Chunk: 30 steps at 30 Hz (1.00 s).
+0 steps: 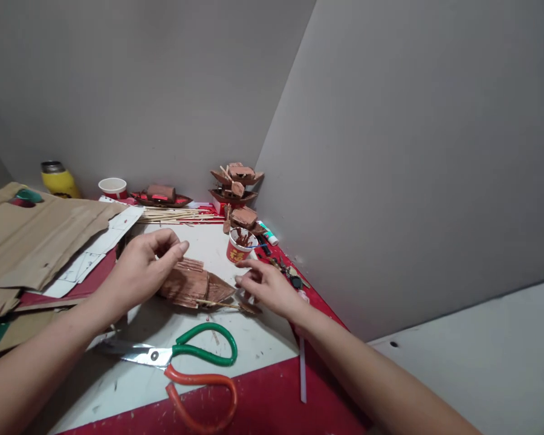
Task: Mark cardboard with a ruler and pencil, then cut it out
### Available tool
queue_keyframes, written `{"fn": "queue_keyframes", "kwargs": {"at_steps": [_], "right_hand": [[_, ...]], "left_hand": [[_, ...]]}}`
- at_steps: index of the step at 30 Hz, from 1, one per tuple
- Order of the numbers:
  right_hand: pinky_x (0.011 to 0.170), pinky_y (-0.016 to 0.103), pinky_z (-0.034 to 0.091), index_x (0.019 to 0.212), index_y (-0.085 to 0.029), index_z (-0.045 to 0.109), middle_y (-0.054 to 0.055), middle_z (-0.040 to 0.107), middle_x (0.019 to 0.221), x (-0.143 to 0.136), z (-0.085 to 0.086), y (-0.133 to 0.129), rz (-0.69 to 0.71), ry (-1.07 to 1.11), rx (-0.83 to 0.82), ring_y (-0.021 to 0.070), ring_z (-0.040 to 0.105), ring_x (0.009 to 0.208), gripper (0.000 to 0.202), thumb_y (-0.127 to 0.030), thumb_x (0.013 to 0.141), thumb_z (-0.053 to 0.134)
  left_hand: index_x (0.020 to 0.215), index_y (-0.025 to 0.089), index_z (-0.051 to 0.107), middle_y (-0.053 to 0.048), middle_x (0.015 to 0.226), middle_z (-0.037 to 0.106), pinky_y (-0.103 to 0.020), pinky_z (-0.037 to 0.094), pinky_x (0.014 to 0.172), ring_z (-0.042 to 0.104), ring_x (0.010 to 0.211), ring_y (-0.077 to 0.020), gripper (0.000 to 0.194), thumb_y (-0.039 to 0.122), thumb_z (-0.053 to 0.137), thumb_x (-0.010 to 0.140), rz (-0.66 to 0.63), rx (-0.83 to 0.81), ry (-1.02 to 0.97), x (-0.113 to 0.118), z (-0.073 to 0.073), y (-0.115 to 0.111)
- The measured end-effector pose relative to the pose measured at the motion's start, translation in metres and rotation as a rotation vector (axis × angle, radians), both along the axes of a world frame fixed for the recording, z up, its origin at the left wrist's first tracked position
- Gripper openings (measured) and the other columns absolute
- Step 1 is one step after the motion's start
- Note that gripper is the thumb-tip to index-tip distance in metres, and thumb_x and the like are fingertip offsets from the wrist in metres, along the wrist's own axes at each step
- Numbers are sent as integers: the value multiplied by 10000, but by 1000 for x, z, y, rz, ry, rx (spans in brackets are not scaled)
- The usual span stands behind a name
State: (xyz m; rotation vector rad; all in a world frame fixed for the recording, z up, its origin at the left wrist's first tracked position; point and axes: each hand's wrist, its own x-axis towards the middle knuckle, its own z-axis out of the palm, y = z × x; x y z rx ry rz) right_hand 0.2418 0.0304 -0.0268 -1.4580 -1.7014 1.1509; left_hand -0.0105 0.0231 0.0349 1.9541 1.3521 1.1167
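A brown model boat [185, 284] with a slatted cardboard roof lies on the white board [158, 329]. Along its near side runs a thin stick with a flat brown end, like an oar [229, 305]. Above the boat's left part is my left hand [147, 266], its fingers curled and the thumb close to them. Whether anything is pinched there is hidden. At the pointed right end of the boat is my right hand [269, 290], its fingers bent but apart, with nothing visible in them. Nearer to me lie scissors [163, 356] with green and orange handles.
Cardboard sheets [40, 241] and marked paper [86, 260] cover the left. Behind are thin sticks [176, 214], a red-and-white cup [241, 246] of brown pieces, more model boats [236, 181], a white bowl [113, 186] and a yellow bottle [58, 180]. Grey walls [390, 151] enclose the corner.
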Motion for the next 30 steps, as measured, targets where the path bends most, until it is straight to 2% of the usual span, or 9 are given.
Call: {"fn": "queue_keyframes", "kwargs": {"at_steps": [6, 10, 14, 17, 20, 22, 25, 27, 30], "right_hand": [[418, 178, 342, 880, -183, 540, -88, 532, 508, -19, -4, 6, 52, -1, -58, 89, 489, 438, 181, -122, 720, 598], [387, 155, 295, 834, -188, 533, -116, 500, 457, -26, -4, 12, 60, 23, -98, 62, 428, 388, 232, -50, 648, 557], [393, 163, 365, 846, -188, 529, -100, 552, 449, -26, -2, 14, 93, 65, -187, 87, 503, 388, 246, -90, 621, 536], [398, 179, 410, 873, -196, 511, -97, 567, 454, -21, 1, 12, 86, 112, -240, 104, 542, 393, 263, -157, 616, 547], [390, 178, 411, 887, -197, 505, -91, 580, 462, -14, 6, 8, 54, 158, -256, 102, 541, 390, 291, -203, 602, 564], [384, 175, 406, 894, -196, 509, -88, 582, 472, -10, 10, 4, 18, 188, -242, 100, 541, 399, 307, -221, 596, 578], [388, 170, 400, 911, -203, 508, -74, 607, 533, -8, 20, -2, -43, 235, -193, 97, 557, 432, 321, -249, 605, 595], [398, 173, 402, 926, -205, 507, -66, 611, 560, -9, 26, -8, -79, 276, -159, 98, 566, 448, 332, -273, 617, 606], [416, 179, 411, 938, -198, 516, -62, 599, 561, -15, 33, -15, -139, 360, -125, 102, 570, 464, 359, -285, 611, 633]], "left_hand": [[604, 202, 540, 12, 580, 542, -241, 396, 548, 489, 578, -144, 396, 480, 507, 884, 27, -29, -82, -8, -10, 12], [582, 203, 523, 37, 513, 483, -217, 339, 458, 425, 487, -116, 399, 488, 546, 860, 3, -85, -131, -6, -9, 9], [604, 199, 517, 45, 520, 473, -210, 327, 435, 406, 461, -99, 362, 464, 570, 845, 22, -92, -185, -7, -9, 8], [692, 196, 549, 36, 611, 536, -222, 384, 500, 465, 519, -104, 250, 393, 593, 839, 45, -36, -242, -9, -12, 12], [866, 199, 604, 21, 727, 591, -246, 428, 604, 545, 654, -132, 120, 301, 627, 806, 98, 58, -338, -12, -13, 17], [955, 201, 614, 7, 810, 610, -265, 446, 677, 569, 750, -149, 184, 292, 644, 797, 144, 116, -419, -14, -14, 20], [1047, 208, 603, -18, 937, 630, -296, 461, 760, 580, 843, -165, 276, 369, 639, 826, 206, 146, -527, -16, -14, 24], [1122, 214, 578, -37, 1010, 637, -317, 468, 795, 589, 908, -181, 363, 439, 623, 842, 234, 113, -578, -17, -17, 27], [1230, 240, 526, -68, 1155, 616, -327, 476, 829, 586, 1042, -202, 479, 533, 593, 856, 262, -23, -677, -15, -26, 29]]}}
